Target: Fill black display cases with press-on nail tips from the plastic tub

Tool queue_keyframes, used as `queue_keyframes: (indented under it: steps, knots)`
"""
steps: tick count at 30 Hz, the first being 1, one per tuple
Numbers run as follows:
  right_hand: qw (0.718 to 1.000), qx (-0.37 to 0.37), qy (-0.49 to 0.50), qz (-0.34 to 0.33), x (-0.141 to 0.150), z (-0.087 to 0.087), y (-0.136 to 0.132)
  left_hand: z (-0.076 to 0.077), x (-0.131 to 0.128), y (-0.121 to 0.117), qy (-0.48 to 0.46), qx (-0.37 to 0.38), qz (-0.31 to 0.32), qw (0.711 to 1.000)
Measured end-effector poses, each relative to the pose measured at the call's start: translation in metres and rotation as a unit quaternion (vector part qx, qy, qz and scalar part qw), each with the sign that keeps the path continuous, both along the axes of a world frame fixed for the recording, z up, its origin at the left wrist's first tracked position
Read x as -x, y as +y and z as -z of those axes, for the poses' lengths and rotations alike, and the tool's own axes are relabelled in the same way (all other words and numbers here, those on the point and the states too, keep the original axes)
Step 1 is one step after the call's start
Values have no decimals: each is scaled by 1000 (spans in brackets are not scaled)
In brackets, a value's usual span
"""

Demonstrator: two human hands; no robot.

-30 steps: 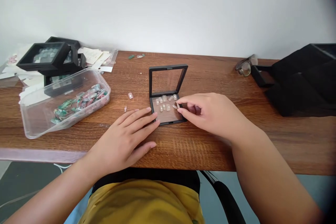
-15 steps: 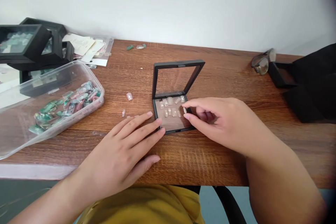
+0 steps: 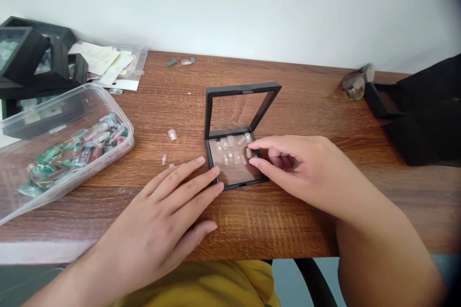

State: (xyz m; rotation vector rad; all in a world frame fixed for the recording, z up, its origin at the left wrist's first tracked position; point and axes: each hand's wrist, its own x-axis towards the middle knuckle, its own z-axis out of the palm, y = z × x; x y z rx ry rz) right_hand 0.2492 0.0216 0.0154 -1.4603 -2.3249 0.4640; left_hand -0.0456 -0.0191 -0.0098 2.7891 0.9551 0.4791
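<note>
A black display case (image 3: pixel 237 185) with a clear film window stands on the table, its lid tilted up. Two rows of pale press-on nails (image 3: pixel 236 157) lie on the lower film, some bearing star or moon marks. Between the thumb and index finger of my right hand (image 3: pixel 306 163) is one press-on nail (image 3: pixel 249 153) at the right end of the front row, pinched close to the film. My left hand (image 3: pixel 169 206) rests flat with fingers spread, its fingertips at the case's left front edge.
Loose nails (image 3: pixel 172 135) lie left of the case. Further left is a clear plastic box (image 3: pixel 124 148) of green and pink nails. Stacked black cases (image 3: pixel 59 64) and paper cards (image 3: pixel 97 60) sit behind it. At the right are glasses (image 3: pixel 357 84) and a black box (image 3: pixel 382 100).
The nail in my right fingertips has gone from standing on edge to lying flatter against the film. The view has shifted slightly; my left hand stays on the case edge.
</note>
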Motion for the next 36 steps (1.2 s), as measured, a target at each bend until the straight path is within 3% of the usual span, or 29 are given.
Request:
queue_keyframes:
  steps: [4,7,9,11,19,25,30,36]
  knots:
    - [999,14,50,1,1,-6,-4,1,3,-1,16,-12,-4,1000]
    - [985,-92,135,56,2,-8,-2,4,4,-1,13,-15,-4,1000]
    - [959,-168,192,124,4,-6,2,5,4,0,10,-15,-1,1000]
    - [938,-198,232,163,7,-1,8,6,4,0,7,-15,5,1000]
    - [952,-143,268,46,17,9,18,9,9,3,12,-35,20,999]
    - [944,-111,307,42,22,7,13,10,10,4,15,-37,35,999]
    - [942,-66,328,-6,22,8,13,10,11,4,0,-31,45,999]
    - [908,-99,408,20,22,2,9,8,14,6,7,-28,54,998]
